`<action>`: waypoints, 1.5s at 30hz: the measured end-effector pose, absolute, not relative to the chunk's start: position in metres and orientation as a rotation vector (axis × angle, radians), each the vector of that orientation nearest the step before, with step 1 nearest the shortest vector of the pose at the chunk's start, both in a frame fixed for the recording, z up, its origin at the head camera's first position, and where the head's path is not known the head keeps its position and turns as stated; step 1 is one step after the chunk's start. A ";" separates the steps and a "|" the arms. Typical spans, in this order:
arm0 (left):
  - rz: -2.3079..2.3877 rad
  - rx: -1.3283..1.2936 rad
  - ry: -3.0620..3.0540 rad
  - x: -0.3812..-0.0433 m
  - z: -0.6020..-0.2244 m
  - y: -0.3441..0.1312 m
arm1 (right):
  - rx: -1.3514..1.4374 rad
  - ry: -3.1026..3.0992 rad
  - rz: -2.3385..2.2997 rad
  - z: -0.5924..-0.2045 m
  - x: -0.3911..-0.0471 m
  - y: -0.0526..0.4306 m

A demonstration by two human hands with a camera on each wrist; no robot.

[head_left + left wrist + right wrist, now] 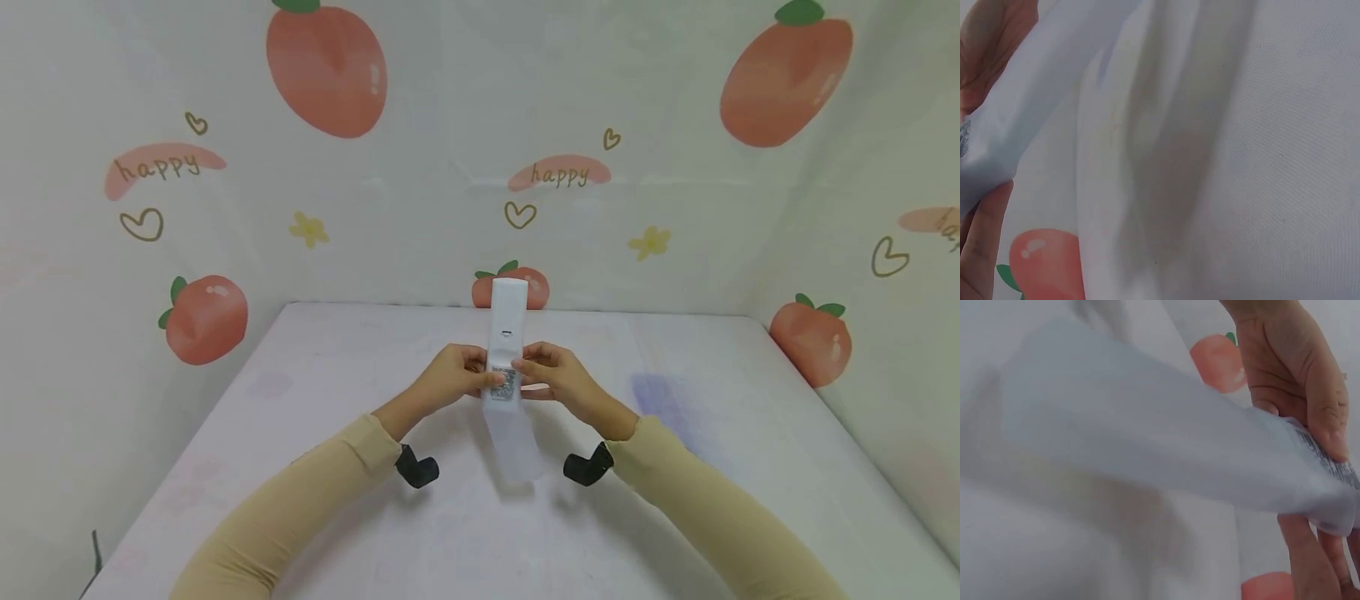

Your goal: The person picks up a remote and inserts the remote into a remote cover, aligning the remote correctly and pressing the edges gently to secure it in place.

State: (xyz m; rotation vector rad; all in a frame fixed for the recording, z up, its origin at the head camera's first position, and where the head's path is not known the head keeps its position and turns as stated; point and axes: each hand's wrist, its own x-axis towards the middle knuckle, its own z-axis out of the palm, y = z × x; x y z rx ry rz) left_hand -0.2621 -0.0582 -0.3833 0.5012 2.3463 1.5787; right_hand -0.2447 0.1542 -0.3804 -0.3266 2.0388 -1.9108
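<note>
A white remote control (509, 308) stands nearly upright over the table, its back with a small latch and a printed label (503, 383) toward me. Its lower part is in a translucent plastic sleeve (513, 442), whose loose end hangs down below the hands. My left hand (452, 375) grips the left edge, thumb lying over the label. From the right side my right hand (564, 382) pinches it, thumb near the top of the label. In the right wrist view the sleeve (1141, 431) stretches long and flat away from the fingers.
A pale cloth covers the table (360, 533), with a bluish patch (667, 408) at the right. Behind it hangs a white backdrop (435, 200) printed with peaches and hearts. A black wrist mount (417, 468) sits at the left cuff, another (588, 465) at the right.
</note>
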 end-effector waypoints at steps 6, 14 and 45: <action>1.561 0.499 2.390 -0.261 -0.384 -0.056 | -0.294 2.135 -1.852 -0.382 -0.248 0.152; 1.853 0.505 2.143 -0.265 -0.390 -0.068 | -0.281 2.161 -1.918 -0.382 -0.251 0.158; 1.966 0.321 2.102 -0.254 -0.400 -0.057 | -0.303 2.053 -1.781 -0.377 -0.248 0.163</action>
